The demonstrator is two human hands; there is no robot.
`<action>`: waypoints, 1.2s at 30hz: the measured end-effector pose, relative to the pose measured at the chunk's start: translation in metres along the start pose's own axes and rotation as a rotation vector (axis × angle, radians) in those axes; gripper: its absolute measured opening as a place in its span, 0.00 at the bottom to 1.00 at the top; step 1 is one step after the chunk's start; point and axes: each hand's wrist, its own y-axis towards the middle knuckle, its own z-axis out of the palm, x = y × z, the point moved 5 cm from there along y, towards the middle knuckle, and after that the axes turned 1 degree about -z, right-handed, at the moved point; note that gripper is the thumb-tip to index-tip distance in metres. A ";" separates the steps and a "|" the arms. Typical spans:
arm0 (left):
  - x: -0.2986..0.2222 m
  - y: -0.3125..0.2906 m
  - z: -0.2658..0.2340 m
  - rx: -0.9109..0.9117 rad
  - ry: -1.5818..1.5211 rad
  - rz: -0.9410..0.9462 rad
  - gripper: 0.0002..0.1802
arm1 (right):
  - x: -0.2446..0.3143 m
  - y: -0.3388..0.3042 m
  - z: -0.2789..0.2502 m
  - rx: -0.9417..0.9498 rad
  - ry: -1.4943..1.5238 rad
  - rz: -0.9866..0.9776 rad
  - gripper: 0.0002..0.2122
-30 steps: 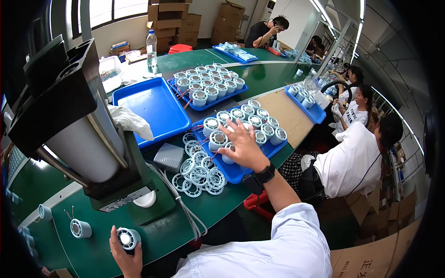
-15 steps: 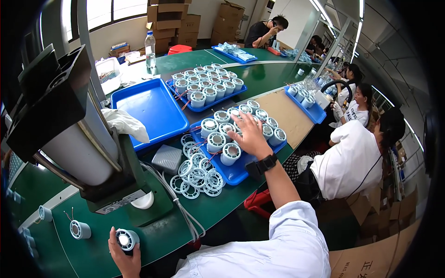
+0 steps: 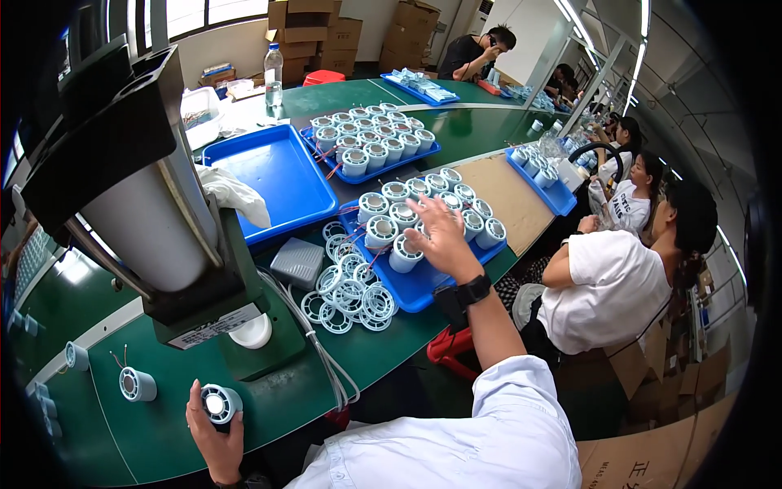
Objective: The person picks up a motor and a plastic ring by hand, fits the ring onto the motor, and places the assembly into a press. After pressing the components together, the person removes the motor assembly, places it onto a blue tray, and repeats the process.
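My left hand (image 3: 216, 440) curls its fingers and thumb round a light-blue motor housing (image 3: 230, 397) with a white round centre, low over the green bench near its front edge. Over a blue tray (image 3: 411, 297) of similar motor housings (image 3: 380, 232), my right hand (image 3: 444, 238) hovers or rests with its fingers spread; contact cannot be made out. It hides several of the housings. Another housing (image 3: 137, 385) with two thin wires lies left of my left hand. A pile of light-blue slotted rings (image 3: 349, 295) lies against the tray's left side.
A dark bench press (image 3: 175, 212) with a white round pad (image 3: 251, 332) stands at the left. Grey cables (image 3: 322, 359) and a grey pedal-like box (image 3: 296, 262) lie beside it. Behind are a bare blue tray (image 3: 269, 183) and a full one (image 3: 371, 173). Co-workers (image 3: 603, 285) sit at the right.
The view has shifted slightly. My right hand stays over the tray, with its fingers a little more raised and spread. My left hand still holds its housing at about the same place.
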 end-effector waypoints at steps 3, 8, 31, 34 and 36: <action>-0.001 -0.002 -0.002 -0.016 0.003 0.032 0.45 | -0.050 -0.017 -0.021 -0.021 -0.272 0.280 0.30; -0.003 0.000 -0.003 -0.023 -0.064 0.065 0.45 | -0.121 -0.033 -0.001 -0.086 -0.251 0.387 0.30; -0.056 0.089 0.006 -0.037 -0.204 0.157 0.34 | 0.066 -0.069 0.022 -0.425 0.878 -0.113 0.11; -0.055 0.104 0.025 0.038 -0.196 0.091 0.34 | 0.068 -0.068 0.024 -0.429 0.857 -0.145 0.11; -0.060 0.112 0.036 0.068 -0.154 0.129 0.33 | 0.068 -0.069 0.024 -0.430 0.840 -0.152 0.11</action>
